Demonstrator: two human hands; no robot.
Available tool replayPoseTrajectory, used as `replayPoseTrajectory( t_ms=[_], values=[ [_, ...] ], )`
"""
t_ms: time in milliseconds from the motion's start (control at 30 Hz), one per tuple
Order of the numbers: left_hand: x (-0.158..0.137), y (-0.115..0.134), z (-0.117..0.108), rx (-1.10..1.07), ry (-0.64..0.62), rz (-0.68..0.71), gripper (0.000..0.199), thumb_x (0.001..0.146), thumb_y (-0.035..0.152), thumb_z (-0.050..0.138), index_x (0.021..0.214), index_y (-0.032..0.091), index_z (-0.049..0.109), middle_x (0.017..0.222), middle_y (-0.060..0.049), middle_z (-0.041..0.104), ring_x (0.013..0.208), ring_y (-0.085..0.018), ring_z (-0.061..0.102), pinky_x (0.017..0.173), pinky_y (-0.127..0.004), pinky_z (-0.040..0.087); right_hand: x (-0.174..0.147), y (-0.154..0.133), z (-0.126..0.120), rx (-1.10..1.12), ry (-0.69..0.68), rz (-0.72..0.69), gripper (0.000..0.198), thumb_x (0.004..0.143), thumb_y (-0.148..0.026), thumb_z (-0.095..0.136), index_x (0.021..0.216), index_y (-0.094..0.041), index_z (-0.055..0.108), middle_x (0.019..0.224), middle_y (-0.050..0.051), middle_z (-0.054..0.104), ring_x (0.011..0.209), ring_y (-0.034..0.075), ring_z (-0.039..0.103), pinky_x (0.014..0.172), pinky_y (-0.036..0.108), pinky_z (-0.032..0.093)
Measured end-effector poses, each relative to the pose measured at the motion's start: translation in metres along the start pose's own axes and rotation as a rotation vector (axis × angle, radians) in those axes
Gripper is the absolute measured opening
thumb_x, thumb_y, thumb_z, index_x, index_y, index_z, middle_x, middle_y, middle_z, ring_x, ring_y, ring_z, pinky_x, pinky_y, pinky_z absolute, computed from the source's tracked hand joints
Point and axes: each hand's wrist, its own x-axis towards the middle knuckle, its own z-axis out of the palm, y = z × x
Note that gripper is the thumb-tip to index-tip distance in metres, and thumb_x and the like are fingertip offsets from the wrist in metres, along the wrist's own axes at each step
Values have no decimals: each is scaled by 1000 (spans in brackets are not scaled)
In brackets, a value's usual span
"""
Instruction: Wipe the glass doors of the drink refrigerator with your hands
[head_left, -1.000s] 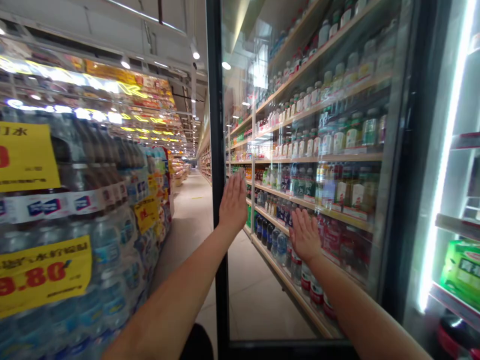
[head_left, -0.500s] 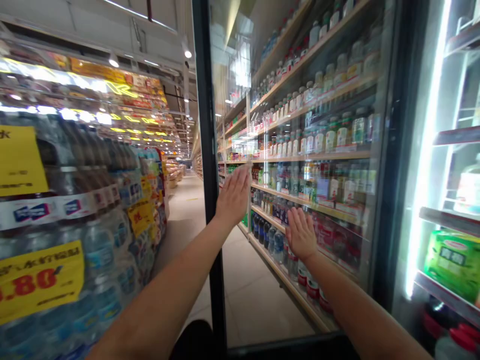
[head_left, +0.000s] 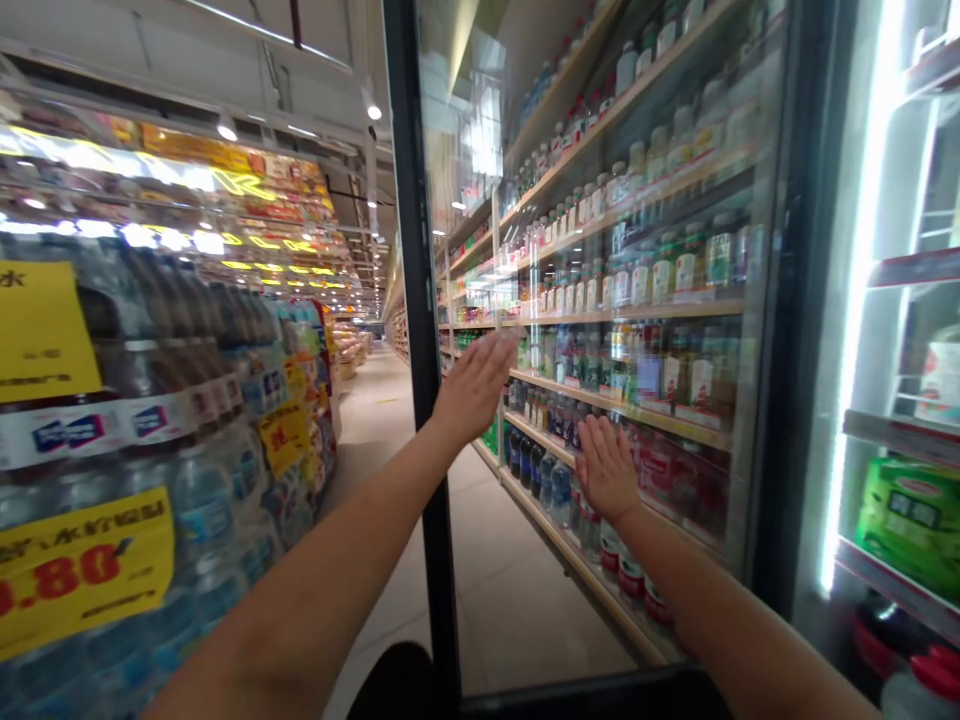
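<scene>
My left hand (head_left: 474, 388) lies flat with fingers stretched out, palm toward the glass door (head_left: 517, 610) of a lit cooler. My right hand (head_left: 606, 468) is lower and further right, also flat against or just before the same glass, fingers extended. Neither holds anything. Whether both palms fully touch the glass, I cannot tell. The door stands open, its dark frame (head_left: 411, 250) running upright past my left wrist. Through the pane show shelves of bottles (head_left: 592, 290), partly mixed with reflections.
On the right, the lit cooler interior holds a green pack (head_left: 911, 525) and a red-capped bottle (head_left: 934, 680) on shelves. To the left rise stacked bottles (head_left: 202, 500) with a yellow price sign (head_left: 82, 570). A pale-floored aisle (head_left: 375, 400) runs back between stack and door.
My left hand has shifted slightly right, its fingers tilting more to the right. My right hand stays flat. The whole view has moved a little, with the door at nearly the same angle.
</scene>
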Motion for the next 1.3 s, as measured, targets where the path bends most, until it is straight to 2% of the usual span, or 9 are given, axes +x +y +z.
replayPoseTrajectory(
  t_ms=[100,267,467,667,800,867,1033,1233,1300],
  values=[
    [-9,7,-2,-15,18,-102,70,93,7,40,160,11,21,165,-11,23,156,-27,5,127,-49,19,0,0,-2,-2,-21,4,71,100,-30,44,162,-17,12,159,15,40,152,27,28,124,49,14],
    [-37,32,-1,-79,-158,442,61,94,11,40,155,13,36,164,-2,28,155,-20,16,128,-39,19,1,0,-4,-3,11,-16,72,100,-28,45,162,-15,11,156,15,44,154,26,22,124,49,15],
    [-3,24,0,20,-40,-5,63,92,6,40,155,8,35,164,-10,28,155,-28,16,126,-48,21,1,-1,-3,-17,11,-19,71,100,-27,44,162,-14,12,156,15,44,154,26,22,125,50,15],
    [-10,44,6,-102,-205,497,54,96,14,43,150,16,44,161,-4,36,151,-19,29,127,-39,22,2,-1,-3,-14,9,-36,73,101,-26,43,162,-12,7,157,16,42,155,27,19,125,50,14],
    [3,31,2,-10,-115,110,59,95,9,40,154,12,38,164,-7,29,155,-24,18,127,-46,20,2,-1,-3,-14,14,-31,74,101,-27,45,162,-14,6,157,16,43,155,26,19,125,50,15],
    [2,34,2,-1,-102,57,58,95,10,40,153,11,39,163,-8,30,155,-25,18,126,-46,21,2,-1,-3,-13,16,-27,74,101,-26,45,162,-14,5,157,15,43,155,26,19,125,50,16],
    [-2,37,3,-88,-228,521,51,99,18,40,149,16,46,160,-1,39,150,-21,31,126,-40,23,1,-1,-1,-8,17,-32,73,101,-27,44,162,-14,7,157,16,42,155,27,20,124,52,17],
    [18,17,2,-13,-42,-84,62,91,6,42,153,15,39,163,-9,31,155,-26,16,126,-50,21,1,-2,-1,-12,19,-26,69,100,-25,45,161,-13,16,156,16,43,155,26,21,125,51,16],
    [3,29,7,-22,-34,-73,61,92,7,44,152,15,40,163,-10,32,155,-27,15,125,-51,22,1,-2,-2,-7,6,-16,68,100,-25,44,161,-14,17,157,15,43,155,26,21,125,51,17]
  ],
)
